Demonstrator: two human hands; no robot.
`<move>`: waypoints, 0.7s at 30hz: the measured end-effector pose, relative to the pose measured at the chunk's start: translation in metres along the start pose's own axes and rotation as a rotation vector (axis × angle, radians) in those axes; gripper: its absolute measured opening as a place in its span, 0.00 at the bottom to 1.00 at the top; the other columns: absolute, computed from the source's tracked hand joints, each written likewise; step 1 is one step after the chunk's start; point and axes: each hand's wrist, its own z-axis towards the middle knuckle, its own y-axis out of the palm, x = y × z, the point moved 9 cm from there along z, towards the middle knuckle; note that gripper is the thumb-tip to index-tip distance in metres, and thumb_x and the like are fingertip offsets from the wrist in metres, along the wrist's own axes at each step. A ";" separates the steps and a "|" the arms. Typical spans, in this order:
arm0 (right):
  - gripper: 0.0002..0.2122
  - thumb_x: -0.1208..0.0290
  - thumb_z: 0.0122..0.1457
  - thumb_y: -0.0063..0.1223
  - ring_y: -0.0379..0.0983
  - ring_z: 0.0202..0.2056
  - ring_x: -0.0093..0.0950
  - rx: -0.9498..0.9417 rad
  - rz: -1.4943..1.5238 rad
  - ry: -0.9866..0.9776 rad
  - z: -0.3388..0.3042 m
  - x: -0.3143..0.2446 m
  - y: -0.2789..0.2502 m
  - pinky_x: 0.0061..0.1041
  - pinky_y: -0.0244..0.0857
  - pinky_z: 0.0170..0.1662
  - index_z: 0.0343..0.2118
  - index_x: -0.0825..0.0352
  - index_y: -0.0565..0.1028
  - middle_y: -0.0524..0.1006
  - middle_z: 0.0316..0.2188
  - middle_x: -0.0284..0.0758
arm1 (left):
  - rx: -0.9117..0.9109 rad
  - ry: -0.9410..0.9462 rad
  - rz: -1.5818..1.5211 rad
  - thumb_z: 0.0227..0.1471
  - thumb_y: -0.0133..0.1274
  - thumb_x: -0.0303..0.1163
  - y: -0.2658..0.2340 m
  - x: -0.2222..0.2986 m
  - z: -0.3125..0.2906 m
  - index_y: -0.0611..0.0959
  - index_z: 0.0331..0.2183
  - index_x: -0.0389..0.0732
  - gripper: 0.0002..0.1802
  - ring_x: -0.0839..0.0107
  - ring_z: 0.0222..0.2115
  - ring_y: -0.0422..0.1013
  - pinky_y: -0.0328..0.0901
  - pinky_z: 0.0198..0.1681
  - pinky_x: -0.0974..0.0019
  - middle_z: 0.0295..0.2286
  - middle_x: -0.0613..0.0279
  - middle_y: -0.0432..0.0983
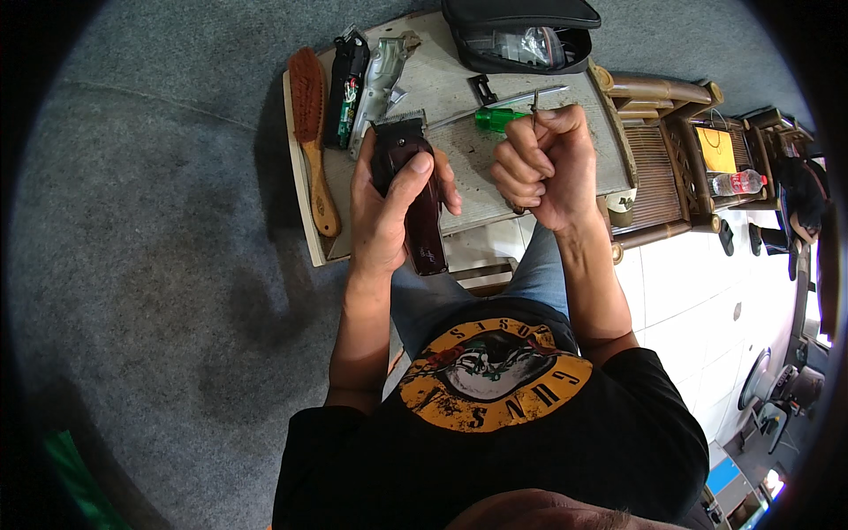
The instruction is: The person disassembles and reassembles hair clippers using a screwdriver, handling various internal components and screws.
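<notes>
A dark red hair clipper [426,208] lies in my left hand [386,203], its toothed blade pointing away from me and the thumb pressed on its upper face. To the right, my right hand [548,168] is closed in a fist above the table. Out of its thumb side sticks a thin dark tip, and a small brownish end shows below the fist; the rest is hidden by the fingers. Just beyond that fist a green handle [499,119] rests on the table. Behind the clipper lie an opened black clipper body [348,88] with a green circuit board and a silver housing [384,75].
The small pale table [468,168] also bears a wooden-handled brush [308,97] at left, a silver rod [548,93], a small black part [482,89] and an unzipped black case [521,18]. Bamboo furniture [654,168] with a bottle [738,182] stands at right.
</notes>
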 end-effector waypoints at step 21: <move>0.23 0.54 0.67 0.31 0.43 0.12 0.17 0.001 -0.046 0.007 0.000 0.001 0.003 0.21 0.37 0.14 0.14 0.58 0.55 0.52 0.10 0.24 | -0.017 -0.007 0.024 0.64 0.55 0.33 0.000 -0.001 0.000 0.71 0.46 0.36 0.14 0.68 0.24 0.77 0.75 0.29 0.63 0.29 0.54 0.77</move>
